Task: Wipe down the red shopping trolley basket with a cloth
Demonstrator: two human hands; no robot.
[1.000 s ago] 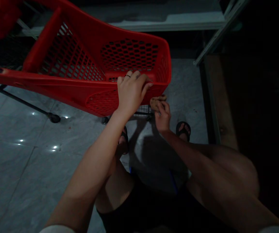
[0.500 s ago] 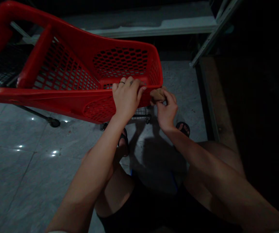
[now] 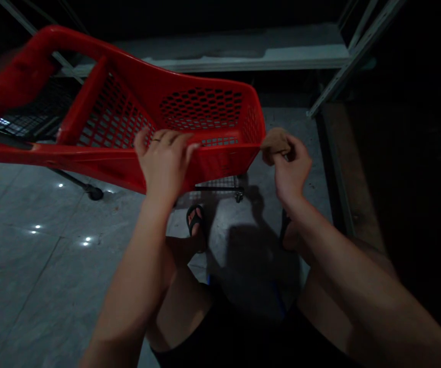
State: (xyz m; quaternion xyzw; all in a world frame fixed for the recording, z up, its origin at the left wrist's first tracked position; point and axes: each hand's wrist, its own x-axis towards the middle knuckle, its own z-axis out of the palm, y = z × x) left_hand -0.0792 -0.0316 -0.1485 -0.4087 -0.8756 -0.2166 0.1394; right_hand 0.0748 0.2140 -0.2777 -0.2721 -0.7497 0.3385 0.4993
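Observation:
A red plastic shopping cart (image 3: pixel 212 163) stands sideways before me, its basket pierced with a lattice of holes. My left hand (image 3: pixel 162 163), with a ring on one finger, is at the near rim, fingers apart and curving over it; whether they touch the rim is unclear. Beyond the cart's right end, my right hand (image 3: pixel 293 166) pinches a crumpled brown cloth (image 3: pixel 276 144). The cloth is at the basket's front corner, partly covered by my fingers.
Behind the cart runs a pale metal shelf (image 3: pixel 300 62) with a slanting upright (image 3: pixel 343 76). Below the basket are a wheel (image 3: pixel 239 195) and a rear caster (image 3: pixel 94 193). My sandalled foot (image 3: pixel 194 219) is on the grey tiled floor (image 3: pixel 24 281). The right side is dark.
My left hand has moved left along the near rim, its fingers lifting and spreading. My right hand has moved right with the cloth, out past the basket corner. The view has shifted slightly.

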